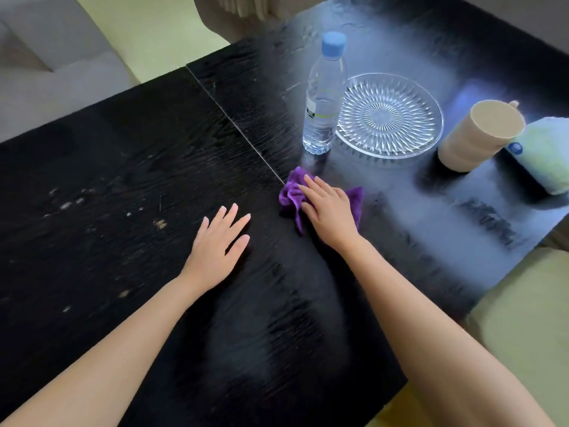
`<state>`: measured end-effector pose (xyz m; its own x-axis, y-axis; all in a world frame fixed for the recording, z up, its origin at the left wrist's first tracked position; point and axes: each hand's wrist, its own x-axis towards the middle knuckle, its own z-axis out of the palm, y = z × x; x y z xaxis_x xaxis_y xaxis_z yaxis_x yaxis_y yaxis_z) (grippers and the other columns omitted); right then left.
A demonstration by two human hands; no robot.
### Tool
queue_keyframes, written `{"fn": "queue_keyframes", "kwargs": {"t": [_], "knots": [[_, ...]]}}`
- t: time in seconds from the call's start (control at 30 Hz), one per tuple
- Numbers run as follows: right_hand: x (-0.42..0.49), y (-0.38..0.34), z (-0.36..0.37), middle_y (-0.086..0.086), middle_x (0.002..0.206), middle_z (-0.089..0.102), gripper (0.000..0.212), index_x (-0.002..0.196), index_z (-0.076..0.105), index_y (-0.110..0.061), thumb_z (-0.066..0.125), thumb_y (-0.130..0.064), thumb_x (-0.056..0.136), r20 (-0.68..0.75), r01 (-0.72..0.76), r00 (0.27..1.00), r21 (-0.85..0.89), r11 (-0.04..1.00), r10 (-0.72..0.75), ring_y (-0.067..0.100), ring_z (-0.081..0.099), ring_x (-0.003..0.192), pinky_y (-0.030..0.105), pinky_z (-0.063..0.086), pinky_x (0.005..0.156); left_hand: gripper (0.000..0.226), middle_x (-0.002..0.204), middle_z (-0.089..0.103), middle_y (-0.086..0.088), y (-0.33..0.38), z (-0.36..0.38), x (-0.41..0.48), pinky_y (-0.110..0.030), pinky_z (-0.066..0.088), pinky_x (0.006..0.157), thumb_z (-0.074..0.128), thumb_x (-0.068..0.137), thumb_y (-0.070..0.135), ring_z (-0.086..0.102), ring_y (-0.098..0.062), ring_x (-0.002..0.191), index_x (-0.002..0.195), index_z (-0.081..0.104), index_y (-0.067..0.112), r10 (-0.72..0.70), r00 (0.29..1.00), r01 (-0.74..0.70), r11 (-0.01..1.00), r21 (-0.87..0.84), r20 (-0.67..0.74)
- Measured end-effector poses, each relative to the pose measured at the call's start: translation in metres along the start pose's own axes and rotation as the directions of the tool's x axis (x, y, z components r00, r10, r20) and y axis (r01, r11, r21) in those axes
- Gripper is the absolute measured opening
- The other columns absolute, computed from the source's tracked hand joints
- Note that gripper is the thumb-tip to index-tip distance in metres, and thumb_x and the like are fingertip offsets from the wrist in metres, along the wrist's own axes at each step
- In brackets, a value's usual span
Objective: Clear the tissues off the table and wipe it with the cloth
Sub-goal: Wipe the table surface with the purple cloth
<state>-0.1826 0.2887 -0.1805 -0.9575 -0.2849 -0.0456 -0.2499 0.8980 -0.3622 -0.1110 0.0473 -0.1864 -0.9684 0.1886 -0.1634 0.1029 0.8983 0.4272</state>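
Observation:
A crumpled purple cloth (292, 195) lies on the black wooden table (123, 180), just in front of the water bottle. My right hand (326, 208) lies flat on top of the cloth, fingers spread, pressing it onto the tabletop. My left hand (218, 245) rests palm down on the bare table to the left of the cloth, fingers apart, holding nothing. A pale green tissue pack (545, 155) lies at the right edge. No loose tissues show on the table.
A clear water bottle (323, 97) with a blue cap stands beside a cut-glass plate (389, 115). A beige mug (477, 137) stands right of the plate. A grey sofa (46, 57) is at the back left. Pale scuff marks (66, 204) dot the left tabletop.

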Motion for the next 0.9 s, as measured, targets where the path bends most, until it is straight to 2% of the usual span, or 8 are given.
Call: {"fn": "queue_keyframes", "kwargs": {"t": [0.07,0.13,0.3,0.37,0.47,0.73,0.8,0.9], "knots": [[-0.010,-0.020,0.009,-0.001,0.152,0.039,0.041,0.137,0.050,-0.021,0.046,-0.028,0.097,-0.018,0.037,0.999,0.039,0.999,-0.036,0.018,0.033,0.142,0.033,0.028,0.106,0.051,0.159,0.018,0.000,-0.019,-0.009,-0.006,-0.044,0.004,0.119,0.029,0.097,0.040,0.006,-0.021,0.148,0.146,0.030,0.026,-0.095,0.994,0.096,0.995,0.008,-0.055],[-0.019,-0.032,0.015,-0.001,0.152,0.038,0.041,0.137,0.050,-0.021,0.046,-0.029,0.097,-0.032,0.017,0.999,0.039,0.999,-0.016,0.018,0.033,0.142,0.033,0.028,0.106,0.054,0.159,0.018,-0.003,-0.049,-0.020,-0.024,-0.047,0.005,0.118,0.025,0.096,0.043,0.007,-0.023,0.148,0.147,0.026,0.025,-0.195,0.975,0.209,0.968,0.139,-0.106],[-0.029,-0.073,0.035,0.000,0.155,0.032,0.042,0.139,0.044,-0.025,0.040,-0.030,0.098,-0.103,-0.153,0.983,-0.028,0.988,0.149,0.018,0.028,0.144,0.035,0.023,0.110,0.059,0.160,0.013,-0.001,-0.131,-0.047,-0.097,-0.051,0.002,0.118,0.023,0.095,0.050,0.003,-0.021,0.148,0.149,0.019,0.028,-0.376,0.917,0.397,0.896,0.201,-0.137],[-0.026,-0.089,0.039,0.000,0.156,0.031,0.042,0.140,0.043,-0.026,0.038,-0.031,0.098,-0.133,-0.228,0.966,-0.021,0.973,0.223,0.018,0.027,0.144,0.037,0.024,0.110,0.062,0.161,0.008,0.001,-0.140,-0.044,-0.117,-0.049,0.000,0.119,0.019,0.093,0.053,0.000,-0.018,0.148,0.150,0.014,0.028,-0.369,0.922,0.388,0.887,0.250,-0.120],[-0.020,-0.121,0.051,0.002,0.155,0.033,0.042,0.139,0.044,-0.025,0.038,-0.030,0.098,-0.159,-0.249,0.956,-0.002,0.968,0.246,0.019,0.028,0.143,0.039,0.025,0.110,0.068,0.161,0.004,-0.001,-0.140,-0.036,-0.135,-0.045,-0.001,0.119,0.011,0.091,0.057,-0.001,-0.017,0.148,0.150,0.008,0.025,-0.316,0.939,0.342,0.893,0.293,-0.134],[-0.047,-0.225,0.094,-0.001,0.155,0.032,0.042,0.139,0.044,-0.024,0.037,-0.032,0.099,-0.085,-0.094,0.992,0.009,0.996,0.095,0.018,0.025,0.145,0.036,0.018,0.113,0.071,0.160,0.006,-0.004,-0.120,-0.014,-0.188,-0.044,0.002,0.120,0.003,0.088,0.058,0.003,-0.020,0.148,0.149,0.005,0.022,-0.230,0.962,0.265,0.920,0.290,-0.151],[-0.071,-0.236,0.096,-0.003,0.154,0.035,0.042,0.138,0.046,-0.025,0.041,-0.032,0.097,-0.049,-0.001,0.999,0.022,1.000,0.002,0.017,0.028,0.144,0.035,0.019,0.113,0.069,0.160,0.008,-0.004,-0.114,-0.009,-0.210,-0.044,0.004,0.120,0.004,0.088,0.059,0.004,-0.019,0.148,0.146,0.002,0.021,-0.222,0.963,0.258,0.918,0.300,-0.150],[-0.113,-0.234,0.092,-0.004,0.153,0.037,0.044,0.138,0.047,-0.027,0.047,-0.032,0.095,0.067,0.202,0.977,0.025,0.979,-0.203,0.017,0.031,0.143,0.036,0.020,0.115,0.072,0.157,0.015,-0.006,-0.104,-0.003,-0.242,-0.044,0.009,0.119,0.006,0.090,0.061,0.010,-0.021,0.146,0.147,0.014,0.018,-0.208,0.969,0.240,0.917,0.319,-0.131]]}}
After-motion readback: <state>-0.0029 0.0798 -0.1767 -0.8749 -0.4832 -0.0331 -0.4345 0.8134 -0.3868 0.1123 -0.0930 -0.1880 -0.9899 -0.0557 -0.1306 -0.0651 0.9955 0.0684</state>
